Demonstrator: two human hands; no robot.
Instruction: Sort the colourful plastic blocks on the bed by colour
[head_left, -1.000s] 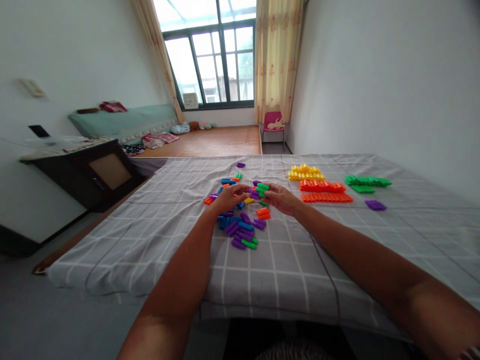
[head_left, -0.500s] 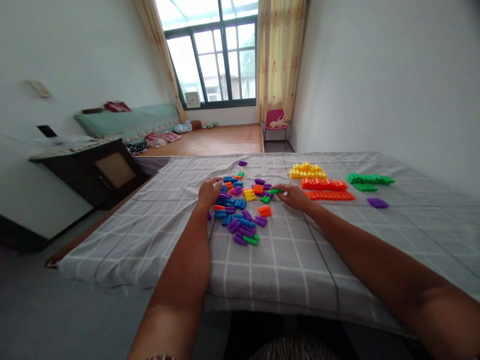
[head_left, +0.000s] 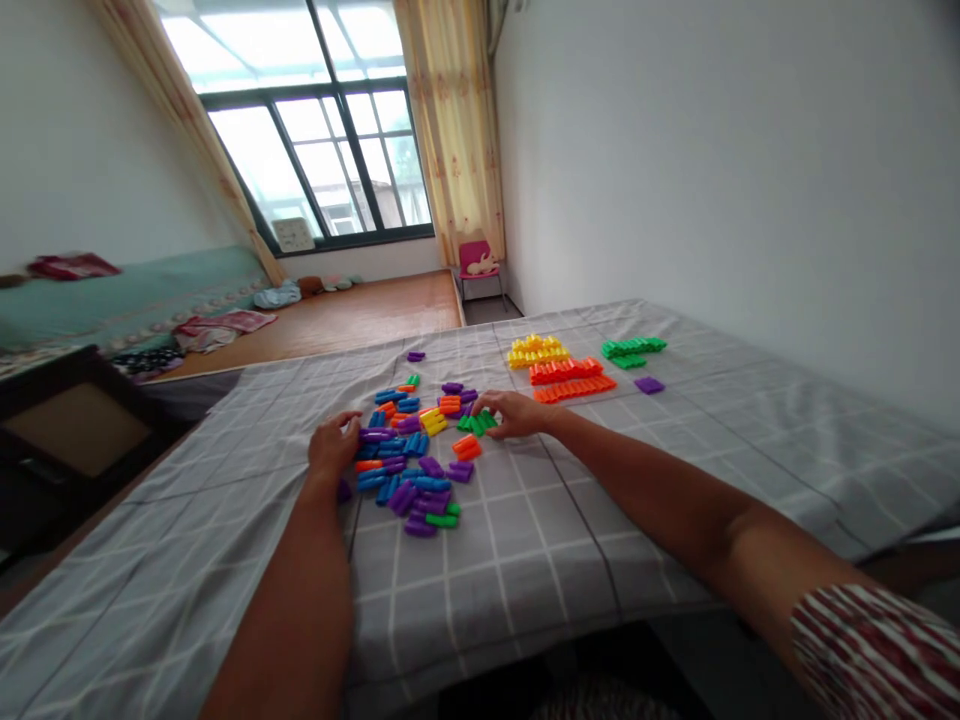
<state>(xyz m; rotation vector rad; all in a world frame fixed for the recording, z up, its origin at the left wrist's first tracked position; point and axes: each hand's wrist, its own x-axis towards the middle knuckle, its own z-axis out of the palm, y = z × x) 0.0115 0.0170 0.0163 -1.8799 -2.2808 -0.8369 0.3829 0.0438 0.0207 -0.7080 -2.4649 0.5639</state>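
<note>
The view had swung right since half a second earlier, when the right hand (head_left: 514, 413) held something green beside the mixed pile (head_left: 392, 447). Now its fingers curled at the right end of a short green row (head_left: 472, 423), just beyond the orange pieces (head_left: 466, 447); whether they gripped it, I could not tell. The left hand (head_left: 334, 445) stayed at the pile's left side, fingers bent beside a purple piece (head_left: 377, 435), their grip unclear. Open grey checked cloth (head_left: 540, 560) ran from the pile to the near edge, and more spread right of the orange rows (head_left: 566, 372).
</note>
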